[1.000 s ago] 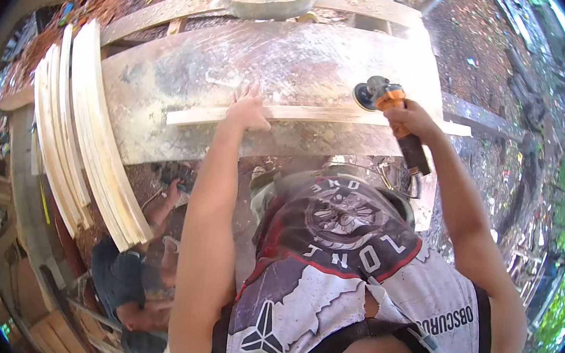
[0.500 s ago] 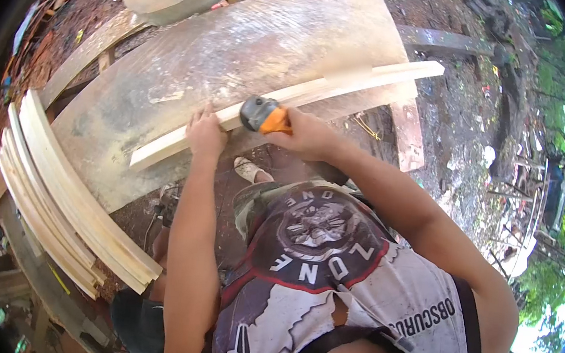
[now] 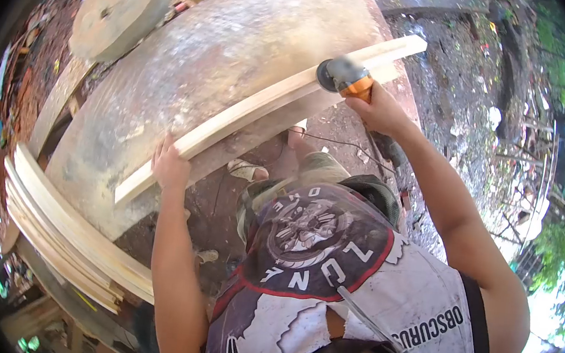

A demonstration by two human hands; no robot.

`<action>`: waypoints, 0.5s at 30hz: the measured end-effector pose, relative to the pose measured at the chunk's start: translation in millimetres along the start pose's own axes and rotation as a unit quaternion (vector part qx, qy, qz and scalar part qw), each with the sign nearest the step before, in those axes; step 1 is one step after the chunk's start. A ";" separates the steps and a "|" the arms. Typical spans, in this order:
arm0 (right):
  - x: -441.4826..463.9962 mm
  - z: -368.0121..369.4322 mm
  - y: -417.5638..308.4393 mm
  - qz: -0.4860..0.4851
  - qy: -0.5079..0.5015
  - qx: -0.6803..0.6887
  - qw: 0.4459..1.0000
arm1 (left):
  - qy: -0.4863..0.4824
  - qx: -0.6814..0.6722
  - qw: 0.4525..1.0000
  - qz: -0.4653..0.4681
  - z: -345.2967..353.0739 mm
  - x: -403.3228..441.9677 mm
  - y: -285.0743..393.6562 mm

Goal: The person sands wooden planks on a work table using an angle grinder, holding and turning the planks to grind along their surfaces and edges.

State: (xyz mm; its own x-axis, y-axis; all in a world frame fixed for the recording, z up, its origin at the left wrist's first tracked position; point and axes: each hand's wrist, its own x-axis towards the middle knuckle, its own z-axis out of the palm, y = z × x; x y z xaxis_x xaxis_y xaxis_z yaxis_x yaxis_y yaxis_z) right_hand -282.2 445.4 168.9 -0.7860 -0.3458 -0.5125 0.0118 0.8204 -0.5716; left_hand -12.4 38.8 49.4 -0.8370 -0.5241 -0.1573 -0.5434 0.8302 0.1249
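Observation:
A long, pale wooden strip (image 3: 255, 108) lies slantwise along the near edge of a dusty worktable (image 3: 235, 40). My left hand (image 3: 171, 163) is closed around the strip close to its left end. In my right hand (image 3: 380, 109) is an orange and black angle grinder (image 3: 348, 78), gripped by its body. The grinder's round head rests against the strip's near side, toward the right end; whether the disc is spinning cannot be made out. My fingers on the grinder are partly hidden behind it.
A stack of similar pale strips (image 3: 77, 231) stands at the lower left. Beyond the table is a thick round wooden slab (image 3: 117, 11) with a small hole. A thin dark cord (image 3: 348, 144) runs below the table edge near my feet.
My right hand has carried the grinder rightward along the strip, from near the middle toward its right end. My left hand has shifted left and nearer me, closer to the left end.

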 end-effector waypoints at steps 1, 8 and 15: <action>7.2 -10.2 14.1 0.011 0.010 0.004 1.000 | -0.004 0.008 1.000 0.004 -1.4 -0.8 1.5; 43.7 -98.0 98.1 0.072 0.058 0.021 0.996 | -0.013 0.006 1.000 0.020 6.0 -0.2 -5.5; 67.3 -162.5 148.4 0.175 0.124 0.086 0.973 | -0.027 0.023 0.999 0.008 11.2 -1.7 -10.2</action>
State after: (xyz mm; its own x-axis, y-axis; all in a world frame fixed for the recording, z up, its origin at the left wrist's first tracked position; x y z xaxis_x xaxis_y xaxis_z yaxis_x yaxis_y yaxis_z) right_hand -433.8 617.8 153.7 -0.8397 0.0784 -0.5374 0.3920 0.7724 -0.4997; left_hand -4.8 33.3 37.4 -0.8404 -0.5000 -0.2090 -0.5247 0.8472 0.0835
